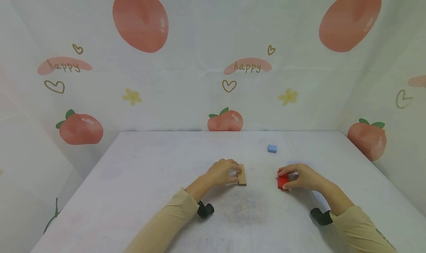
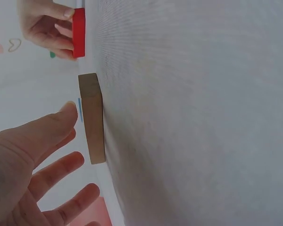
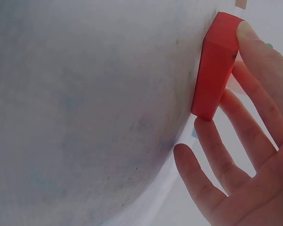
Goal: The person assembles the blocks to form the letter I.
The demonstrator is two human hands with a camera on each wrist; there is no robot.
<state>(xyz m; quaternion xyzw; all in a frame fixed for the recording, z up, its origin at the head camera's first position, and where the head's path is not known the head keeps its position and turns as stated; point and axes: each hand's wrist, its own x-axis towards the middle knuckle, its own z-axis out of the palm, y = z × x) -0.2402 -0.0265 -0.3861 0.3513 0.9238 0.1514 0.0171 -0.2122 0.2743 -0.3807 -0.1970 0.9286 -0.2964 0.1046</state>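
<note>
We see two small blocks under the hands on the pale worktop point(image 1: 159, 164): a tan block point(image 1: 242, 176) near the middle and a red block point(image 1: 283, 181) to its right, well apart from it. Both lie flat, their long sides running near to far, and a blue block point(image 1: 272, 148) lies farther off, untouched. Our left hand point(image 1: 222, 171) hovers at the tan block with its fingers spread and holds nothing; the left wrist view shows the thumb just beside it, with no contact that we can make out. Our right hand point(image 1: 304, 177) pinches the red block by its ends, thumb on the near one and fingertips at the far one. The tan block looks like wood, so we judge it light, stiff and hard to damage; the red one seems just as rigid, though its smooth, painted-looking faces may slip a little. Since both lie low, we do best to take each across its two short ends, thumb near and fingers far, with the pads squarely on the faces, because a hold on the top edges could tip the block.
</note>
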